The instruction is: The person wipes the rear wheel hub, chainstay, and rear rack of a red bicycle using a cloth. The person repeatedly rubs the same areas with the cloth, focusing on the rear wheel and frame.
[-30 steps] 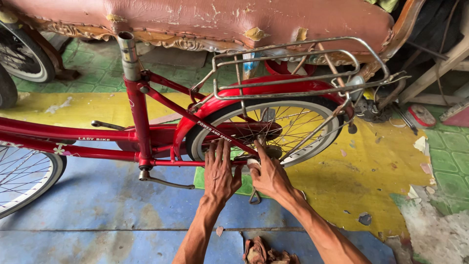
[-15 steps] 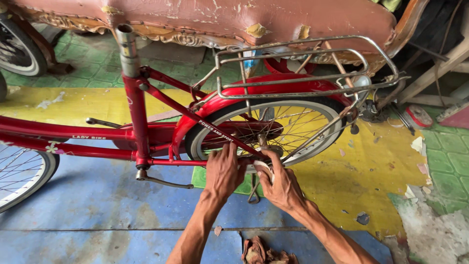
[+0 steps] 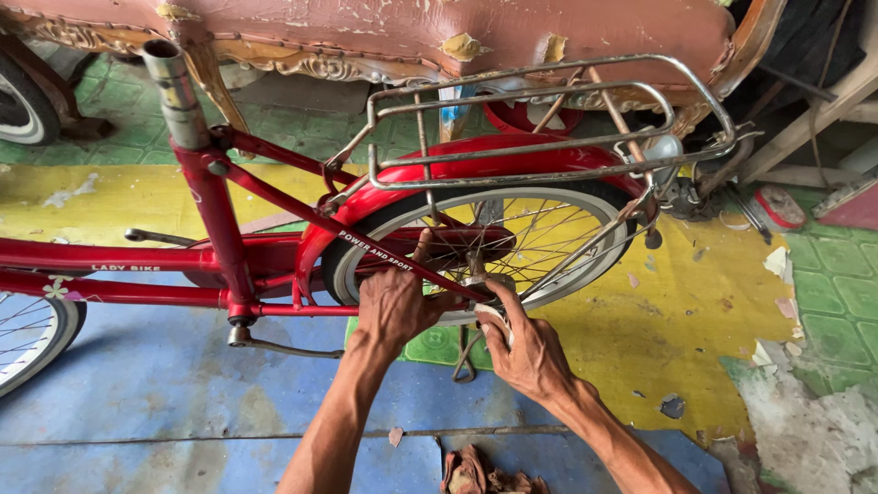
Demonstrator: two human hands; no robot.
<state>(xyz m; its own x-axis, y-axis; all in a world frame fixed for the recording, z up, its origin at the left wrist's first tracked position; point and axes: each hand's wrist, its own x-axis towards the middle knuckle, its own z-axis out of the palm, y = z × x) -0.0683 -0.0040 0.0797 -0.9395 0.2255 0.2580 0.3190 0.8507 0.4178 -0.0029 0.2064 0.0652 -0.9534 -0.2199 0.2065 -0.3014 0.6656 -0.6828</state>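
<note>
Hands at red bicycle's rear hub (image 3: 476, 274); left hand (image 3: 395, 306) grasps frame stay (image 3: 402, 261); right hand (image 3: 526, 352), nearer, fingers curled just below hub.

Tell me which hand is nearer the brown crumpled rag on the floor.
Right. The right hand sits at the rear wheel hub, above the brown crumpled rag; the left hand grips the red frame stay higher up, farther away.

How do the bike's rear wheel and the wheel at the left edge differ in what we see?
The rear wheel sits under a red mudguard and a metal rack; the wheel at the left edge shows no guard in view. The rear wheel is almost wholly visible, the other only partly. The left hand and right hand work at the rear wheel; the other is untouched. Both have thin metal spokes.
</note>
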